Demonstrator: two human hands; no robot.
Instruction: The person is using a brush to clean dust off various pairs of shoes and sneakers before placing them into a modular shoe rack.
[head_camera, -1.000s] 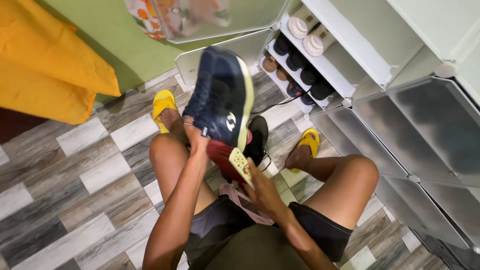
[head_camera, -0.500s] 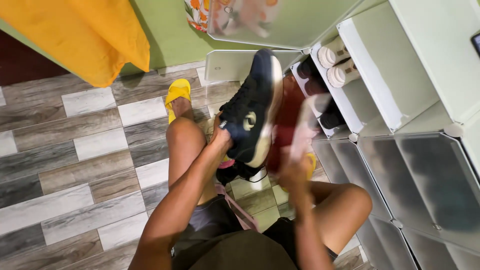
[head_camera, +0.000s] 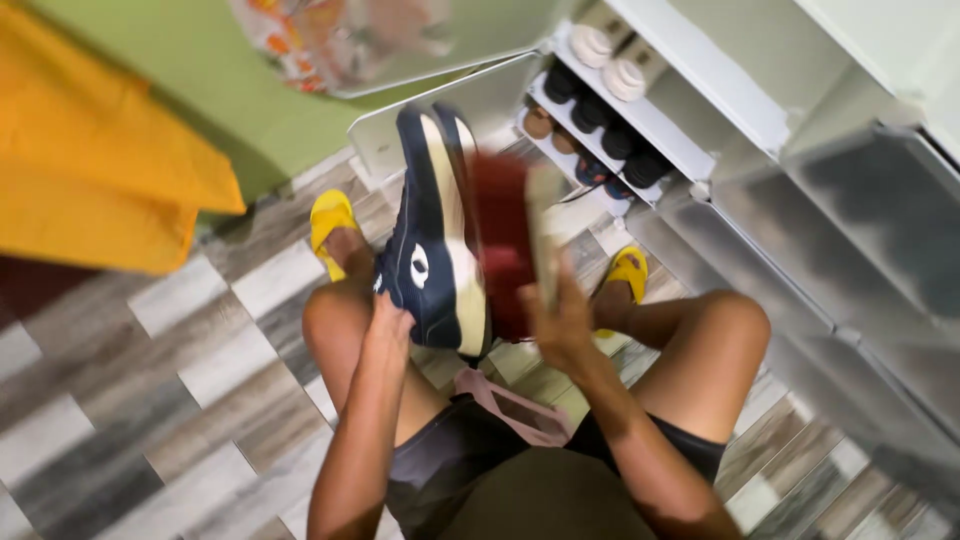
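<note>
My left hand (head_camera: 388, 325) grips the navy sneaker (head_camera: 432, 240) at its heel; my right hand (head_camera: 562, 325) clasps a blurred red brush (head_camera: 503, 245) against its side. Cleaning appears midway; shelving in the shoe rack (head_camera: 640, 115) remains.

The navy sneaker (head_camera: 432, 240) now stands upright in the left hand (head_camera: 388, 325), sole edge turned rightward, while the right hand (head_camera: 562, 325) raises a blurred red brush (head_camera: 502, 240) beside it.

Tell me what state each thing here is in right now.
Navy sneaker: lifted, sole edge up, gripped by left hand.
Red brush: blurred, held by right hand against the sneaker.
Shoe cabinet door: open.
Yellow sandals: worn.
</note>
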